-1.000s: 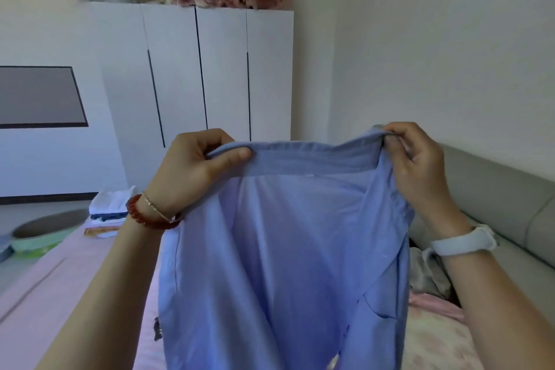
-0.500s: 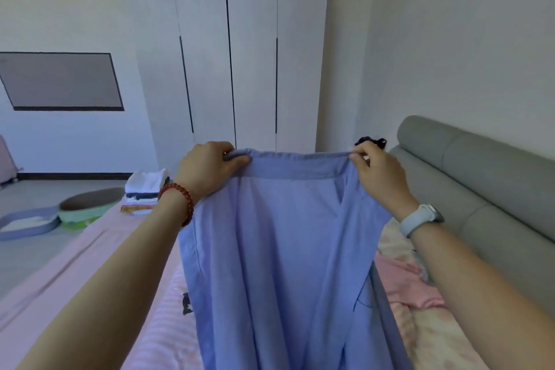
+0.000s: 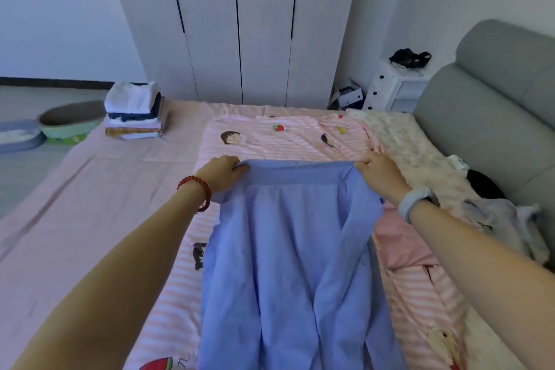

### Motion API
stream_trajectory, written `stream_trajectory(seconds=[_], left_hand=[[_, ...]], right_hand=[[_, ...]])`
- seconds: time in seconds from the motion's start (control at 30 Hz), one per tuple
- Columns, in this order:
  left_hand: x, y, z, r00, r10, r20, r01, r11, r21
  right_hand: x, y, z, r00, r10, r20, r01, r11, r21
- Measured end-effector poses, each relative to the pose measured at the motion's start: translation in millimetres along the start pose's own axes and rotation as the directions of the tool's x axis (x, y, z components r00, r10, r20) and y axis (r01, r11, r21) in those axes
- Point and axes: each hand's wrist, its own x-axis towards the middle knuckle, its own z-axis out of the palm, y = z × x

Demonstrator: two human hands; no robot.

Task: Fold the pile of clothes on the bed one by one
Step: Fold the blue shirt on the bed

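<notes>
We pinch the shirt [image 3: 288,264] collar, left hand [image 3: 220,173], right hand [image 3: 380,174]; collar mid-frame, long axis runs toward the bottom edge.

Both arms reach forward, almost straight. The left hand [image 3: 220,173] has its fingers curled in a grip, knuckles up. The right hand [image 3: 380,173] also pinches with curled fingers, wrist bent slightly.

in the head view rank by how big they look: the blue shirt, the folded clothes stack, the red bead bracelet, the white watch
1. blue shirt, by far the largest, though it is also nearest the camera
2. folded clothes stack, farther away
3. and 4. red bead bracelet and white watch: look about alike, too close to rank
</notes>
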Motion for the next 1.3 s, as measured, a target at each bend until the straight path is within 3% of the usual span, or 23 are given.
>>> stream_trajectory(seconds=[0.1, 0.2, 0.27, 0.3, 0.37, 0.47, 0.6, 0.77, 0.9, 1.03, 1.1, 1.2, 1.23, 1.3], left_hand=[[45, -28, 42, 0.988, -0.121, 0.093, 0.132, 0.985, -0.115], [90, -53, 78, 0.967, -0.236, 0.095, 0.254, 0.926, -0.278], [118, -66, 103, 0.947, -0.305, 0.103, 0.314, 0.803, -0.507], [129, -71, 116, 0.933, -0.325, 0.152, 0.344, 0.69, -0.636], [142, -82, 148, 0.897, -0.355, 0.265, 0.424, 0.516, -0.744], [129, -105, 197, 0.903, -0.368, 0.22, 0.415, 0.62, -0.666], [55, -141, 259, 0.862, -0.479, 0.166, 0.483, 0.675, -0.558], [-55, -165, 295, 0.767, -0.62, 0.164, 0.608, 0.622, -0.494], [-112, -170, 304, 0.767, -0.607, 0.207, 0.634, 0.671, -0.385], [-139, -161, 293, 0.82, -0.57, 0.047, 0.545, 0.753, -0.368], [-149, -145, 287, 0.867, -0.498, 0.001, 0.457, 0.795, -0.398], [-168, -117, 285, 0.979, -0.197, 0.045, 0.196, 0.878, -0.436], [-173, -108, 287, 0.991, -0.119, 0.056, 0.132, 0.893, -0.431], [-183, -94, 296, 0.999, -0.041, 0.028, 0.048, 0.923, -0.381]], right_hand=[[36, 11, 53, 0.982, 0.182, 0.053, -0.189, 0.966, 0.176], [69, 21, 105, 0.928, 0.347, 0.139, -0.371, 0.806, 0.462], [90, 23, 138, 0.911, 0.348, 0.22, -0.408, 0.694, 0.593], [96, 25, 154, 0.905, 0.326, 0.274, -0.425, 0.65, 0.63], [102, 37, 186, 0.88, 0.301, 0.367, -0.472, 0.638, 0.609], [87, 65, 237, 0.857, 0.313, 0.41, -0.494, 0.728, 0.476], [24, 98, 298, 0.834, 0.332, 0.44, -0.514, 0.758, 0.402], [-82, 90, 328, 0.901, 0.159, 0.404, -0.324, 0.865, 0.382], [-146, 79, 331, 0.848, 0.095, 0.521, -0.314, 0.883, 0.35], [-178, 72, 323, 0.831, 0.157, 0.533, -0.397, 0.839, 0.372], [-177, 64, 313, 0.765, 0.196, 0.614, -0.528, 0.737, 0.422], [-165, 58, 304, 0.625, 0.247, 0.74, -0.708, 0.577, 0.406], [-162, 59, 304, 0.601, 0.256, 0.757, -0.719, 0.586, 0.373], [-157, 65, 308, 0.636, 0.247, 0.731, -0.61, 0.741, 0.28]])
